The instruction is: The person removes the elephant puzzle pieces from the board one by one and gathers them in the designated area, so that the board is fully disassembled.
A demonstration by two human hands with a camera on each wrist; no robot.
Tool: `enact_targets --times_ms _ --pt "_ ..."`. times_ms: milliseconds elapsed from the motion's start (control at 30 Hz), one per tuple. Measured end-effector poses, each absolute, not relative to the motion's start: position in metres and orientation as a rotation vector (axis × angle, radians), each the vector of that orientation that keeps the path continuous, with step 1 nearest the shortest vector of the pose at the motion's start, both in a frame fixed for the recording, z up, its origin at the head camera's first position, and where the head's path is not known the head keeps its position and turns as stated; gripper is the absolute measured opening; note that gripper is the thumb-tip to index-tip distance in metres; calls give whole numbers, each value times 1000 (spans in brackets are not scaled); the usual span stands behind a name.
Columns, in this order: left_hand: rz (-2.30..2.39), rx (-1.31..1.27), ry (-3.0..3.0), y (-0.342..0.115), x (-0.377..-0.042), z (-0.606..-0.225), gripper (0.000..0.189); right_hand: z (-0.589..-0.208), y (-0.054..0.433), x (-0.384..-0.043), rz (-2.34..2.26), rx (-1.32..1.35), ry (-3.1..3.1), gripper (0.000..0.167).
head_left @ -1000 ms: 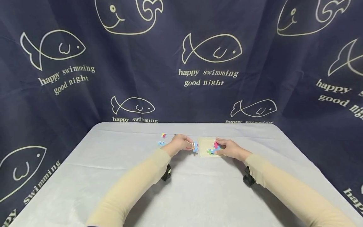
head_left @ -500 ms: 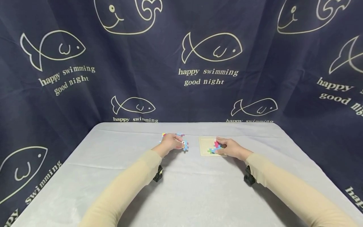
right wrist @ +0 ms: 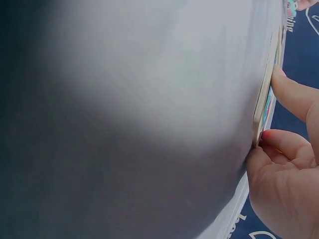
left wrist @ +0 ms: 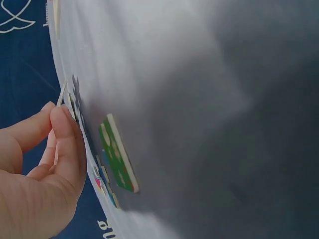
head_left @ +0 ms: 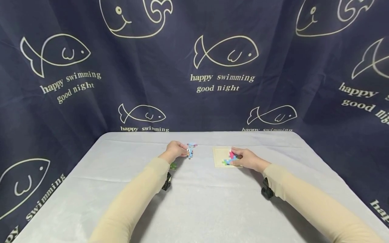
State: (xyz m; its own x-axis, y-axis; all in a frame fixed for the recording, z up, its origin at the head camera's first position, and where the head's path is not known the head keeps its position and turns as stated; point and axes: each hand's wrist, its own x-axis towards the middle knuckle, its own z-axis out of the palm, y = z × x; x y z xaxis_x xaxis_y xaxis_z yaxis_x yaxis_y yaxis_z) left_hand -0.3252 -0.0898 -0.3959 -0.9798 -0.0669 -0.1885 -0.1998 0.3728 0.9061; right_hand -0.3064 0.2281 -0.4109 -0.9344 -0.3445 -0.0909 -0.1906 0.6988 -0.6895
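In the head view my left hand (head_left: 174, 151) pinches a blue jigsaw piece (head_left: 190, 153) between thumb and fingers, raised a little over the table. The left wrist view shows that piece (left wrist: 62, 94) edge-on at the fingertips. My right hand (head_left: 248, 158) holds the right side of a pale wooden puzzle board (head_left: 219, 154). Joined pink, blue and green pieces (head_left: 227, 162) lie in the board's right part, partly covered by that hand. In the right wrist view, thumb and curled fingers touch the board's edge (right wrist: 261, 107).
Beyond the left hand lies a blue and pink jigsaw piece (head_left: 192, 144). A green piece (head_left: 173, 166) rests close to the left wrist, partly hidden by the sleeve. Further loose pieces (left wrist: 103, 179) show beside it in the left wrist view. A dark fish-print curtain (head_left: 182, 111) hangs behind the table.
The left hand has moved leftward from beside the board, carrying the blue jigsaw piece. The green piece has come into sight near its wrist. The right hand and board have stayed put.
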Motion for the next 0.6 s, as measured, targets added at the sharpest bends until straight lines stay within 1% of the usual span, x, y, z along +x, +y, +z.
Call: enact_targets --times_ms 167,433,600 --pt "1618 -240 2521 -91 -326 -397 13 -411 228 -306 -1060 -425 2688 75" --pt "1329 -249 2682 -90 -333 -397 11 -412 228 -307 -1056 -429 2687 76" --pt "1306 -240 2714 -91 -334 -396 9 -413 229 -308 -1050 -428 2695 76"
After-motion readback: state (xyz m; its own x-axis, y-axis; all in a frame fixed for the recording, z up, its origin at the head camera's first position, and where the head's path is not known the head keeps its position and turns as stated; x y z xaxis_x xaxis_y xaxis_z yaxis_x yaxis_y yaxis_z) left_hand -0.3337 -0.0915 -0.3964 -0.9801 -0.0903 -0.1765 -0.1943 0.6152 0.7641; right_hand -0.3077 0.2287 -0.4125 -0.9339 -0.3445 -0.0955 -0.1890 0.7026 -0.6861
